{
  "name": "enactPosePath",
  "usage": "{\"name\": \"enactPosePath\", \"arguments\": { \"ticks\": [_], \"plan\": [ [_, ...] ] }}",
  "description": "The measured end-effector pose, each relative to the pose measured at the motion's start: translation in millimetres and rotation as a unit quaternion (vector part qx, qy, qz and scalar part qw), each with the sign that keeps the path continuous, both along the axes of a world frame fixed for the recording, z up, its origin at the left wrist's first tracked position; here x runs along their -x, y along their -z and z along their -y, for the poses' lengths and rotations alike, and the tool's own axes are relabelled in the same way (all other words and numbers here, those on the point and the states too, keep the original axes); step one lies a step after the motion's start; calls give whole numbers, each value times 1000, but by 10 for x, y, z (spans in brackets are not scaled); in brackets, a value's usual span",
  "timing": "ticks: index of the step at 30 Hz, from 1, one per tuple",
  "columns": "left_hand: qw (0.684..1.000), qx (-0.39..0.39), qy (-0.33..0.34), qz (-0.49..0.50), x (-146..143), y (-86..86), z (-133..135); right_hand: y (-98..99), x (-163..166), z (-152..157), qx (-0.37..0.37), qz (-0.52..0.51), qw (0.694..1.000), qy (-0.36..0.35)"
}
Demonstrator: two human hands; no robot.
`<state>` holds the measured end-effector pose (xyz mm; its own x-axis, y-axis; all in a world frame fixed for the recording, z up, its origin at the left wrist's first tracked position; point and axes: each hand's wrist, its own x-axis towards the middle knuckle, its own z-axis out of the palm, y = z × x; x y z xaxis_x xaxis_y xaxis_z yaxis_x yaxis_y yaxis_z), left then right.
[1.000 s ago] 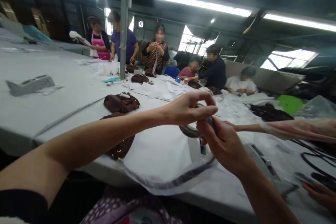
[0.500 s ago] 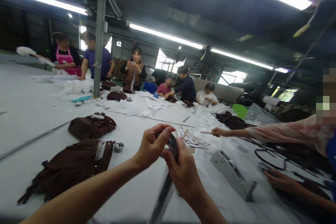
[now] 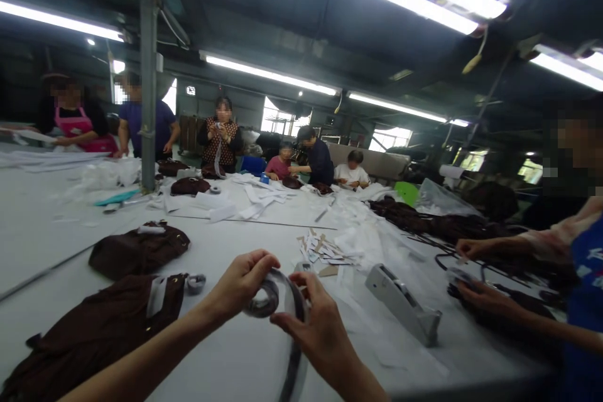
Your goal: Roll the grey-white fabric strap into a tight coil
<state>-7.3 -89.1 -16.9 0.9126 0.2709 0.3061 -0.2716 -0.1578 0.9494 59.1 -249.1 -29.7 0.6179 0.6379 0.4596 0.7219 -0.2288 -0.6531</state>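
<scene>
My left hand (image 3: 242, 282) and my right hand (image 3: 315, 326) are raised together over a large white table (image 3: 66, 226). Between them is a dark strap wrapped in clear film (image 3: 282, 295). The left fingers pinch its rolled-up end. The right fingers grip the loop beside that, and the rest of the strap hangs down below my right hand. Two brown fringed bags lie to my left, one near (image 3: 98, 326) and one farther back (image 3: 139, 248).
A grey tape dispenser (image 3: 400, 304) stands right of my hands, with paper scraps (image 3: 325, 250) behind. A person at the right (image 3: 565, 289) handles dark straps (image 3: 471, 264). Several people work along the far side. A metal post (image 3: 148, 94) rises at the left.
The view has tilted up and swung right. My hands have dropped lower in the picture, and the strap's end is now rolled into a small coil. The person at the right pulled an arm back.
</scene>
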Motion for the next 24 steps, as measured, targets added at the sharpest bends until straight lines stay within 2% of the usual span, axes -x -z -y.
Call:
{"name": "enactPosePath", "arguments": {
  "ticks": [5,7,9,10,11,13,14,15,16,17,21,22,24],
  "plan": [
    [997,-36,12,-67,51,73,-153,177,-40,88,1,56,997,52],
    [994,-64,2,-83,103,62,-205,186,-27,110,-16,5,998,52],
    [989,-131,-14,-61,169,50,-255,147,2,134,-20,-112,993,10],
    [983,-177,-19,-43,203,50,-279,119,16,147,-19,-198,980,-31],
    [975,-220,-22,-27,236,52,-300,93,27,161,-23,-293,952,-80],
    [964,-264,-13,-20,289,65,-326,69,37,181,-52,-467,865,-175],
    [966,-258,-5,-25,307,71,-330,78,36,184,-65,-528,821,-206],
    [971,-237,1,-31,319,74,-331,104,34,181,-70,-562,793,-224],
    [979,-201,-1,-34,326,74,-330,143,32,174,-65,-568,786,-236],
    [987,-157,-10,-37,328,70,-333,194,30,164,-51,-549,798,-242],
    [996,17,-86,-35,328,47,-425,455,15,153,-19,-374,907,-191],
    [994,39,-92,-37,332,47,-467,520,3,169,-18,-348,919,-182],
    [995,48,-76,-46,346,63,-543,627,-31,222,5,-334,924,-185]
  ]
}}
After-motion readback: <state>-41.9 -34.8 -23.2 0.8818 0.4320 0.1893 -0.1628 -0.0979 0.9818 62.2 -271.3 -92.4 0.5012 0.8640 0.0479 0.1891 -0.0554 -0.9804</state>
